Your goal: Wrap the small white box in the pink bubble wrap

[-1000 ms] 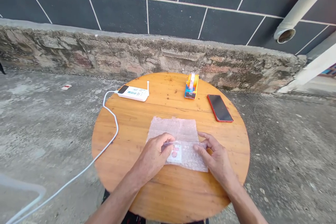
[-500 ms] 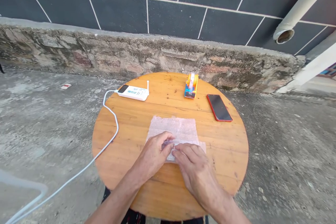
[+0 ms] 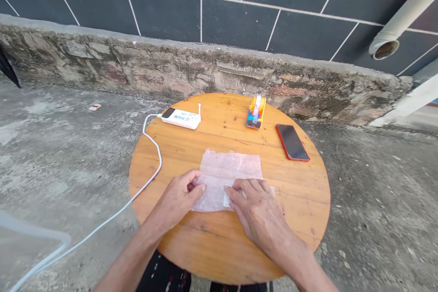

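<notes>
A sheet of pinkish, see-through bubble wrap (image 3: 232, 164) lies on the round wooden table (image 3: 219, 246). My left hand (image 3: 179, 194) is closed at the sheet's left edge, thumb and fingers pinching it. Over the sheet's right part rests my right hand (image 3: 256, 205), its fingers curled and pressed down near a small whitish item (image 3: 226, 200). That item is mostly hidden by the hand, and I cannot make out what it is.
A white device (image 3: 183, 118) with a cable (image 3: 159, 155) lies at the back left. A yellow and blue tape dispenser (image 3: 256, 112) stands at the back, with a red-edged phone (image 3: 293, 142) to its right. Behind is a stone wall base (image 3: 171, 70).
My left hand has moved left, away from my right hand, to the sheet's left edge. More of the bubble wrap's near left part now shows, lying flatter. The view has shifted slightly.
</notes>
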The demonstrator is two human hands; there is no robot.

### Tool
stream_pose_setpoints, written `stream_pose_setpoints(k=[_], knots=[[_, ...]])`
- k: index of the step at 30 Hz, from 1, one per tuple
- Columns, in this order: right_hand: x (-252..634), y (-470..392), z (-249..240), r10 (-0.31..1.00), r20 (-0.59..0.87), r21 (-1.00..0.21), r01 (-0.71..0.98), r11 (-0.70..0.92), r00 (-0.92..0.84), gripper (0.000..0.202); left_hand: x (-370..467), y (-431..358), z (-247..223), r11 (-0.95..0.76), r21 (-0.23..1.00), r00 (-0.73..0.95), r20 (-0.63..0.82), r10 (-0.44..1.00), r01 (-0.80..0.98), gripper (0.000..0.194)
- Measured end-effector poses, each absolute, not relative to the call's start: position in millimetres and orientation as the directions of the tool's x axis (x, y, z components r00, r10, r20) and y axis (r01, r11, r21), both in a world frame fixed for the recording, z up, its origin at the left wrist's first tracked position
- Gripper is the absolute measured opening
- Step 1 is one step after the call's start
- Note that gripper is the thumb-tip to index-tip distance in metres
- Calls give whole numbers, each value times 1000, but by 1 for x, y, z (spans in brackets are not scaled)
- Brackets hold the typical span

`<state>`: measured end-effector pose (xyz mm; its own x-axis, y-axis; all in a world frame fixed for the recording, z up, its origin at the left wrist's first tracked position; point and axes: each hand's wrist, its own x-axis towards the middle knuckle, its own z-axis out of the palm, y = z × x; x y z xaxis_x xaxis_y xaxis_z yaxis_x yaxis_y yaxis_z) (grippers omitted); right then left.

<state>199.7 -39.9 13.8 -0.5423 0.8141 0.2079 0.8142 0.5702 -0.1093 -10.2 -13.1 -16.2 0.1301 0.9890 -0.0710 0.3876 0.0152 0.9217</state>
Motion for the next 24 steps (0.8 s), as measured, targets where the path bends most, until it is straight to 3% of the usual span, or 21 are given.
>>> stream_pose_setpoints(k=[7, 12, 15, 24], knots=[[198, -34, 21, 806, 162, -117, 800, 588, -569, 21, -33, -39, -28, 141, 891, 23, -167, 986, 431, 28], [199, -34, 20, 804, 181, -132, 796, 590, -566, 21, -38, -55, -24, 409, 883, 69, -434, 898, 228, 51], [200, -33, 20, 798, 183, -134, 789, 599, -575, 20, -32, -56, -16, 496, 858, 137, -512, 848, 134, 52], [202, -31, 18, 771, 209, -127, 765, 632, -602, 20, -3, -43, -7, 492, 870, 125, -489, 863, 3, 43]])
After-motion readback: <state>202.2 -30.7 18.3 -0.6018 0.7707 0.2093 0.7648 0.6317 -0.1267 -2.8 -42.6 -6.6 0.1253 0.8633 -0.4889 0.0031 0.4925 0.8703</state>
